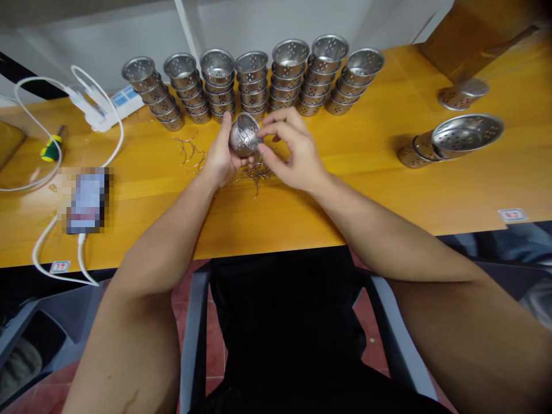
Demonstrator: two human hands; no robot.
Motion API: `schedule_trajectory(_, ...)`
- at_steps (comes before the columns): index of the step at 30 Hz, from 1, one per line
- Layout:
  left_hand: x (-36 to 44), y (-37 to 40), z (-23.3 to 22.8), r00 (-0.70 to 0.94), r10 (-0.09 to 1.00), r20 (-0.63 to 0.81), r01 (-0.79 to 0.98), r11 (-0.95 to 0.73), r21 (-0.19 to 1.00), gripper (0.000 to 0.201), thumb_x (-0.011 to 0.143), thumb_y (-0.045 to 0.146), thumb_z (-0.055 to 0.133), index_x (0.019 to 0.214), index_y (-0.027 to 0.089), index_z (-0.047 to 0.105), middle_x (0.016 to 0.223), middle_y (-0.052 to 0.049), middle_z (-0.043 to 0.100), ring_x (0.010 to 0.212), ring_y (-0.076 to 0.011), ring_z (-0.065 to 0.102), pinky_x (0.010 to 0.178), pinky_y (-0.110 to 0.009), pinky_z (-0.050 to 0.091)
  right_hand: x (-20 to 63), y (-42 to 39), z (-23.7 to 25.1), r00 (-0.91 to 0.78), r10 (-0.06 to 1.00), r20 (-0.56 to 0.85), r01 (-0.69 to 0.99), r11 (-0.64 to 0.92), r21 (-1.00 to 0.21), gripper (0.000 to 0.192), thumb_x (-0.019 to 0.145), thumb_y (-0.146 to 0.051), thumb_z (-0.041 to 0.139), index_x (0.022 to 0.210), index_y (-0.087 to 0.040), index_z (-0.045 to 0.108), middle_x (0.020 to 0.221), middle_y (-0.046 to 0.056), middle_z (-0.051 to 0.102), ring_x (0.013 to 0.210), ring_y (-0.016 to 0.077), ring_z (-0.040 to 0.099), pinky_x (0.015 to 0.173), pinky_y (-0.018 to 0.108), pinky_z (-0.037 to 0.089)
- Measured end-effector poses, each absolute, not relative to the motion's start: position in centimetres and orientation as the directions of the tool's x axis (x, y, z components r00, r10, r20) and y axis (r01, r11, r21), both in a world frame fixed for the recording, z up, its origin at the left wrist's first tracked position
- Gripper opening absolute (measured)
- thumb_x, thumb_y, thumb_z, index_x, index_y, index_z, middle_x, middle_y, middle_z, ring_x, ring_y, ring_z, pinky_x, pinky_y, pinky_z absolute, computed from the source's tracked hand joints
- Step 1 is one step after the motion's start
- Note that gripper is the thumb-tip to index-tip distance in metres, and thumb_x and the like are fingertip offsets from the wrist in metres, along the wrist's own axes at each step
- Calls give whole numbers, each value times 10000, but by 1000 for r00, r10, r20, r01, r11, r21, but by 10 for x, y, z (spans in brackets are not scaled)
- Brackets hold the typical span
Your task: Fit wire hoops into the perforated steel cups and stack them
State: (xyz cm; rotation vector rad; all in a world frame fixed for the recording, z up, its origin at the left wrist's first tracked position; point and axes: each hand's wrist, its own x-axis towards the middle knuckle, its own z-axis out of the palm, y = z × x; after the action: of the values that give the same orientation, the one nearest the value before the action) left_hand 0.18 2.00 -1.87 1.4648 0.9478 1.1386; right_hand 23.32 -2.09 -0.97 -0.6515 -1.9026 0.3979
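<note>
- Above the wire clips (254, 172) on the yellow table (388, 190): perforated steel cup (244, 135), clamped in left hand (224, 158).
- Right hand (293, 152) fingertips pinched together at cup rim.
- Best kept steady, rim turned toward fingers; hook eased in gently.
- Behind: stacked cups (254, 86).

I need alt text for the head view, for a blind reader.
The left hand holds a small perforated metal cup while the right hand pinches its rim, above loose wire pieces on a yellow table. Stacked cups line the back.
</note>
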Motion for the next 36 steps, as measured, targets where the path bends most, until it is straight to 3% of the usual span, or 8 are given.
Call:
schedule_trajectory(3,5,19,-18,314,949,7,-74,18,997,1091,1006,1189,280,1215,220,736,1012,-106,812,906,-262,864,707,-365,677,237,-23,-2,-318,626,712,233,780,-581,608,1183,-852,666,1448,-314,769,1482,141,723,1193,344,785,1111,638,730)
schedule_trajectory(6,10,15,-16,326,945,-17,-90,49,995,1033,1036,1161,254,1133,243,718,902,-71,776,733,-199,751,582,-341,597,236,-25,1,-403,607,685,186,787,-588,619,1146,-894,716,1284,-294,784,1270,108,741,1029,296,747,1015,569,719)
schedule_trajectory(9,13,6,-11,371,927,61,-119,-18,993,923,975,1175,526,1094,277,705,831,-29,733,633,-147,629,473,-302,477,232,-27,0,-402,631,664,167,763,-625,653,1105,-920,769,981,-282,707,1038,80,682,936,283,662,947,529,683)
schedule_trajectory(12,12,-2,-7,410,893,186,-144,-138,980,878,854,1102,847,1180,295,728,876,-2,724,643,-129,637,472,-269,475,229,-26,-3,-379,656,653,153,740,-655,698,1099,-916,781,869,-278,616,956,65,618,871,264,596,880,498,637)
schedule_trajectory(18,14,-3,-10,400,879,260,-96,-242,966,799,1001,1056,726,1081,262,683,833,7,679,597,-122,652,521,-264,529,225,-24,-6,-348,694,630,114,699,-706,770,1086,-936,784,792,-277,514,881,38,537,802,233,527,771,440,553)
schedule_trajectory(28,10,7,-17,362,925,116,-26,-114,993,1006,1041,1142,358,1240,237,747,953,-88,792,828,-228,863,675,-327,693,226,-13,-7,-319,784,533,-72,540,-838,848,980,-1070,781,739,-288,557,762,22,572,707,223,534,725,443,589)
schedule_trajectory(31,5,13,-18,317,947,56,-15,-54,998,972,1012,1149,469,1292,258,737,1071,-135,854,949,-271,895,762,-377,741,232,-11,-6,-351,772,530,-116,526,-843,858,960,-1119,725,742,-301,586,748,30,601,685,248,584,717,491,638)
schedule_trajectory(36,-4,34,-35,174,966,193,-54,-186,981,881,985,1071,723,1381,288,645,1361,-132,835,1235,-308,912,991,-455,794,243,-7,-13,-379,717,585,173,676,-716,746,982,-1026,822,856,-304,684,880,45,660,771,241,585,871,517,705)
